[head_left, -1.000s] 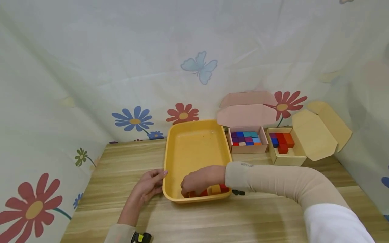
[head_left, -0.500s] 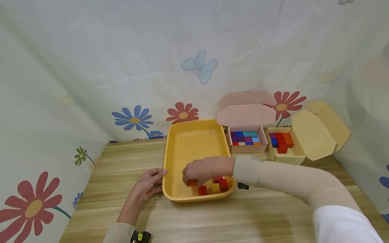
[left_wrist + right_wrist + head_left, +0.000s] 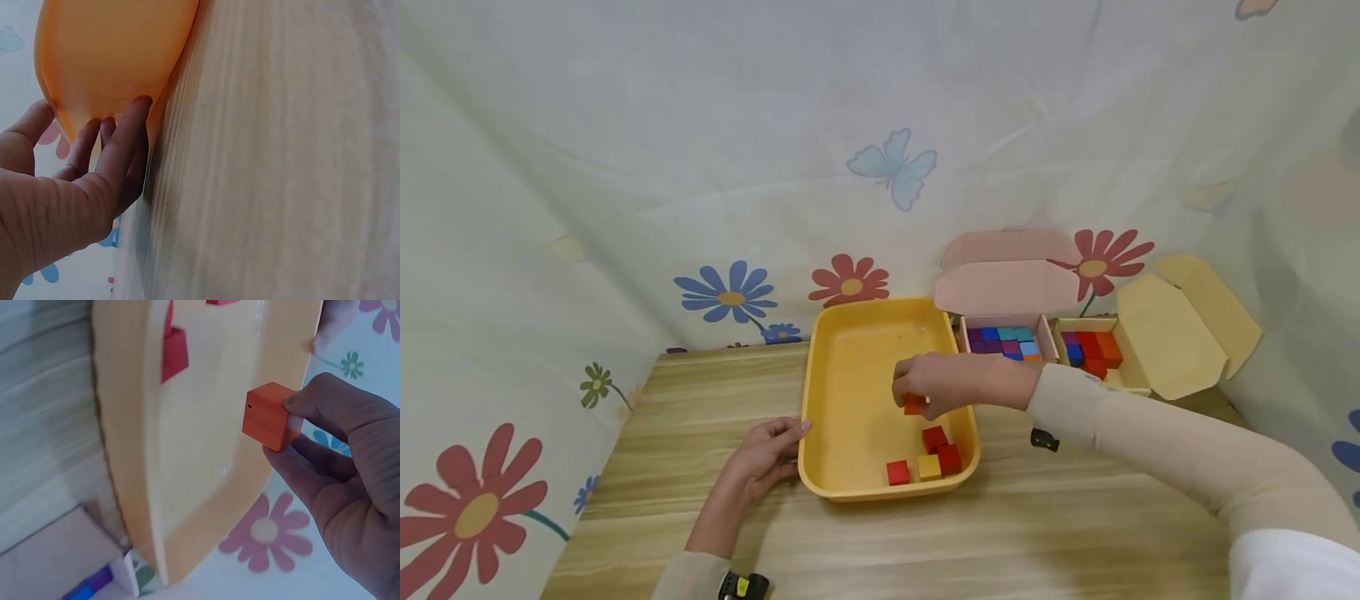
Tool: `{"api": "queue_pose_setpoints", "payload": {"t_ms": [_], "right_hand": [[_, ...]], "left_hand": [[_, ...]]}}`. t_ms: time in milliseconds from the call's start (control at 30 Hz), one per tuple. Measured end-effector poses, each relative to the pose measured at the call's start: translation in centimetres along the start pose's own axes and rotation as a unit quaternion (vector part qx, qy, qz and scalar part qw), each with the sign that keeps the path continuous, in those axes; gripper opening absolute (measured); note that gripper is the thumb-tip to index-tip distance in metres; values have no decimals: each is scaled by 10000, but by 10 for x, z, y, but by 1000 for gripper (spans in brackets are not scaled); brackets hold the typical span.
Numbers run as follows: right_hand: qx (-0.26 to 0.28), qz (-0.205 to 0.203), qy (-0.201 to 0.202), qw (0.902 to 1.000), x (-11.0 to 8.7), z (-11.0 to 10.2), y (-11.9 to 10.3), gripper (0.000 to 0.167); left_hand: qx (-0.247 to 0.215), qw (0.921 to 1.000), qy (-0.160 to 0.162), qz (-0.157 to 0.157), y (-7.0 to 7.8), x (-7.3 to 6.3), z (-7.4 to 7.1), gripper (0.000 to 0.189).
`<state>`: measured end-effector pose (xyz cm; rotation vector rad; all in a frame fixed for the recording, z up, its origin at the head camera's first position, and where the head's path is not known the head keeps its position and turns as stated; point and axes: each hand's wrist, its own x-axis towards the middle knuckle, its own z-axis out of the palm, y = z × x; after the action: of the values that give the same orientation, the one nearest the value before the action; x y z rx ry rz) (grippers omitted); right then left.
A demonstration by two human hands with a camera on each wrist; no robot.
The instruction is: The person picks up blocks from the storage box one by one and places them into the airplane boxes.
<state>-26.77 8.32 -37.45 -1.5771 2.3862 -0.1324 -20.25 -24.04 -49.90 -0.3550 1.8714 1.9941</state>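
Observation:
My right hand (image 3: 951, 382) pinches an orange wooden cube (image 3: 267, 419) between thumb and fingertips, above the yellow tray (image 3: 857, 367). In the right wrist view, one cube face carries a small dark spot. At the tray's left side, my left hand (image 3: 763, 457) holds the edge, thumb on the rim and fingertips against the outer wall in the left wrist view. Lying in the tray's near right corner are a yellow cube (image 3: 929, 467) and several red cubes, one red cube (image 3: 898, 473) a little to the left of the others.
Right of the tray stands an open pink box (image 3: 966, 337) with several coloured cubes. Beyond it, an open cream box (image 3: 1138, 379) holds red, orange, blue and purple cubes. A flower-printed curtain (image 3: 737, 125) closes off the back of the wooden table (image 3: 700, 392).
My right hand has lifted the orange cube from the near end of the tray and moved it back and to the right, uncovering the remaining cubes. My left hand stays at the rim.

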Motion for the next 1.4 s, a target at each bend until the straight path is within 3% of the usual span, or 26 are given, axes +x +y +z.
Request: {"api": "queue_pose_setpoints", "payload": {"t_ms": [300,600,767,1033,1267,1400], "right_hand": [[-248,446,244,9984,-24,-12,18,23],[-417,399,811,9950,-56,-9,43,20],[-408,491,935,9936,-75,-4,56,20],[-206,1292,498,9902,-105,-6,83,22],[17,2041,59,9789,-135,-4,114,20],[-140,2341,-319,9716,-151,-3,134,19]], "left_hand": [[-66,10000,-46,28,0,-1,0,44],[-44,10000,38,-33,-3,1,1,47],[23,10000,70,-17,-2,0,0,50],[42,10000,-46,-20,-2,1,-2,50],[-13,10000,-38,-15,-1,1,-2,48],[-53,10000,-16,8,-1,0,-3,43]]}}
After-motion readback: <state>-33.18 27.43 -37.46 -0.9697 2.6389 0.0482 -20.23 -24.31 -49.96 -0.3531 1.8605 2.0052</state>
